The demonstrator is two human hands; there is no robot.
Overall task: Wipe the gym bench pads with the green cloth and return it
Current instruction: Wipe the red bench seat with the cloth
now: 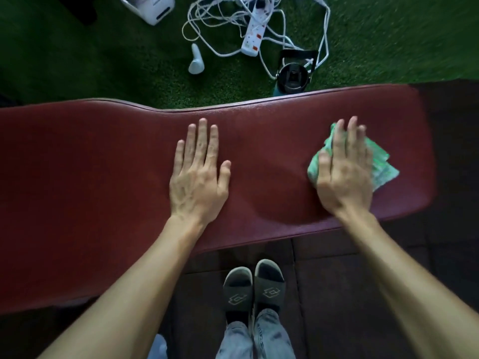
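A long dark red bench pad [103, 164] runs across the view from left to right. My left hand [198, 172] lies flat on its middle, fingers spread, holding nothing. Near the pad's right end my right hand [344, 172] presses down on the green cloth [383, 167], which is crumpled and sticks out from under the palm on the right and left sides. The hand looks slightly blurred.
Beyond the bench, on green turf [77, 60], lie a white power strip [255, 32] with tangled cables, a white appliance [153, 7], a pale handheld device [196, 60] and a dark bottle [293, 79]. My feet in grey slides [254, 288] stand on dark floor mats.
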